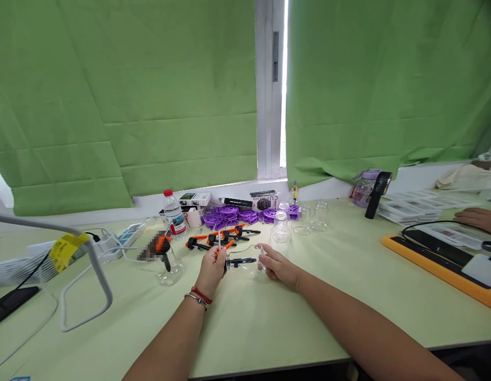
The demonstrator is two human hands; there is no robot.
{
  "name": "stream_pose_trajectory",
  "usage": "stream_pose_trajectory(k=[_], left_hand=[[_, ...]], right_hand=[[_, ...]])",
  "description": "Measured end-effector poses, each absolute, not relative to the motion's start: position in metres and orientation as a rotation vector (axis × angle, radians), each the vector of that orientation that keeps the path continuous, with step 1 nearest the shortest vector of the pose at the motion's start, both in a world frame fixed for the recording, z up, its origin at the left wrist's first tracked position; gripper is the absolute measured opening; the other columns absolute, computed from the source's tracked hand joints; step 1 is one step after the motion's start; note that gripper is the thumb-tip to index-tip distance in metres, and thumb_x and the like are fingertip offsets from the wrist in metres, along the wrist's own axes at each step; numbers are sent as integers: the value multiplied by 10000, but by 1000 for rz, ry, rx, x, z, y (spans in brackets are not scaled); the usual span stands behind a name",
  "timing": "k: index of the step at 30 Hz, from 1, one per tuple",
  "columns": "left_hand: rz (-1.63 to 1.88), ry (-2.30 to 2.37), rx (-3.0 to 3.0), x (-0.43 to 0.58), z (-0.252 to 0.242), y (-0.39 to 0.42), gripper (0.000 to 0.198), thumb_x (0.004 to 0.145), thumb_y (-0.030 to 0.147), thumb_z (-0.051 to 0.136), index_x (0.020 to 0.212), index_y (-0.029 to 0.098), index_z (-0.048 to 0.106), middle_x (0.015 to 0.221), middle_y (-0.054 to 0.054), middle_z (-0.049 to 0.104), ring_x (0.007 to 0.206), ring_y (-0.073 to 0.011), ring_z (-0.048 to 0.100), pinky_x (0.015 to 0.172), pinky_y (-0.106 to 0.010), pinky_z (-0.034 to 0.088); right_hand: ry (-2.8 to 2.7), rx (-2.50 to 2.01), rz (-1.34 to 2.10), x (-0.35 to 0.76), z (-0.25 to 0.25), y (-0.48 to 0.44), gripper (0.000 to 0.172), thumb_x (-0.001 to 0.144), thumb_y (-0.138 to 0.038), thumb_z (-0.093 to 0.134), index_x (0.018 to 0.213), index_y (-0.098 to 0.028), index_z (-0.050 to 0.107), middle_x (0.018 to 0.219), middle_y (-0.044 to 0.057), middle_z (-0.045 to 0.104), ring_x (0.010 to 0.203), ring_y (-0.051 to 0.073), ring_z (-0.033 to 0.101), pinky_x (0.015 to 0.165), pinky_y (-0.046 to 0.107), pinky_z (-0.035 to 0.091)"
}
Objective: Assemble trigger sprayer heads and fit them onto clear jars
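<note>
Between my hands a clear bottle (pixel 249 254) lies on its side, its wide base to the right. My right hand (pixel 279 266) is closed around the base. At the neck my left hand (pixel 212 270) grips a black and orange spray head (pixel 228 245), whose black shaft (pixel 242 261) reaches into the bottle. My left fingers partly hide the head. Just beyond lie several loose black and orange spray heads (pixel 217 239). Upright clear bottles or jars (pixel 281 227) stand behind my right hand. Left of my hands stands another clear bottle (pixel 172 272) with a spray head in it.
Purple plastic pieces (pixel 228 214) are heaped near the wall beside a water bottle (pixel 174 214). A grey metal frame (pixel 98 264) rises at left, near a power strip (pixel 126 238). At right are an orange-edged board (pixel 439 270), paper stacks (pixel 408 209) and another person's hand (pixel 478 217).
</note>
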State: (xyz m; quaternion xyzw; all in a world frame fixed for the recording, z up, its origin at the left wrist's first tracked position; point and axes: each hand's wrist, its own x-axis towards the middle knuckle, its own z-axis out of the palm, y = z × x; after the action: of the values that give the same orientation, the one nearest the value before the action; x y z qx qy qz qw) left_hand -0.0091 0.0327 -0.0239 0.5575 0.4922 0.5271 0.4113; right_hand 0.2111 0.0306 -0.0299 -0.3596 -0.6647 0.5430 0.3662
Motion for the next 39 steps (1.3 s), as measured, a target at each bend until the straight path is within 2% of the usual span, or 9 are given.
stream_pose_trajectory(k=[10, 15, 18, 21, 24, 31, 34, 37, 39], left_hand=[[1353, 1242, 1482, -12, -25, 34, 321, 808, 499, 527, 830, 178, 531, 533, 86, 397, 393, -62, 332, 387, -195, 264], [1375, 1245, 1478, -11, -21, 29, 327, 803, 498, 542, 854, 176, 546, 518, 87, 400, 390, -65, 340, 388, -200, 266], [1424, 1218, 1441, -7, -19, 25, 392, 790, 499, 567, 1012, 178, 527, 559, 85, 443, 413, -72, 383, 403, -202, 317], [1511, 1063, 1372, -2, -17, 21, 548, 686, 423, 714, 1127, 197, 479, 722, 44, 553, 538, -80, 492, 520, -217, 434], [1494, 889, 1388, 4, -17, 17, 537, 601, 314, 803, 1043, 192, 524, 882, -13, 611, 720, -112, 575, 686, -251, 486], [1415, 904, 1443, 5, -14, 12, 383, 675, 385, 748, 946, 173, 581, 964, -65, 640, 933, -198, 592, 879, -334, 451], [1485, 939, 1471, 3, -14, 14, 319, 717, 360, 703, 949, 181, 578, 979, -60, 627, 947, -191, 579, 884, -328, 445], [1623, 1090, 1464, -6, -16, 23, 329, 703, 286, 695, 980, 201, 538, 901, -24, 614, 861, -163, 581, 823, -309, 455], [1726, 1268, 1445, -16, -17, 29, 339, 676, 256, 694, 962, 211, 517, 867, -10, 608, 805, -156, 583, 766, -294, 454]], right_hand=[[-1614, -947, 1513, 210, -30, 28, 532, 844, -616, 465, 1199, -224, 414, 707, -19, 595, 390, 49, 314, 405, 200, 171], [-1564, -927, 1556, 210, -33, 30, 514, 854, -595, 471, 1225, -243, 421, 764, -3, 629, 390, 45, 357, 404, 193, 154], [-1478, -927, 1637, 208, -36, 33, 528, 860, -628, 412, 1232, -254, 407, 797, 11, 655, 395, 56, 410, 395, 192, 144], [-1385, -870, 1751, 204, -39, 35, 561, 872, -663, 305, 1250, -252, 368, 827, 36, 680, 409, 85, 474, 380, 198, 177], [-1385, -784, 1811, 201, -41, 34, 586, 868, -663, 333, 1294, -261, 331, 939, 68, 689, 486, 119, 578, 378, 203, 237], [-1521, -725, 1796, 199, -43, 29, 634, 868, -606, 457, 1365, -243, 309, 1116, 127, 641, 633, 158, 669, 399, 204, 322], [-1601, -795, 1718, 197, -43, 28, 650, 859, -519, 547, 1396, -241, 308, 1105, 115, 632, 652, 139, 658, 411, 198, 344], [-1655, -864, 1670, 197, -43, 28, 727, 845, -458, 598, 1435, -239, 235, 1096, 106, 628, 670, 124, 642, 434, 196, 370], [-1672, -890, 1670, 197, -45, 29, 710, 851, -451, 591, 1430, -232, 243, 1108, 109, 619, 681, 120, 636, 441, 196, 377]])
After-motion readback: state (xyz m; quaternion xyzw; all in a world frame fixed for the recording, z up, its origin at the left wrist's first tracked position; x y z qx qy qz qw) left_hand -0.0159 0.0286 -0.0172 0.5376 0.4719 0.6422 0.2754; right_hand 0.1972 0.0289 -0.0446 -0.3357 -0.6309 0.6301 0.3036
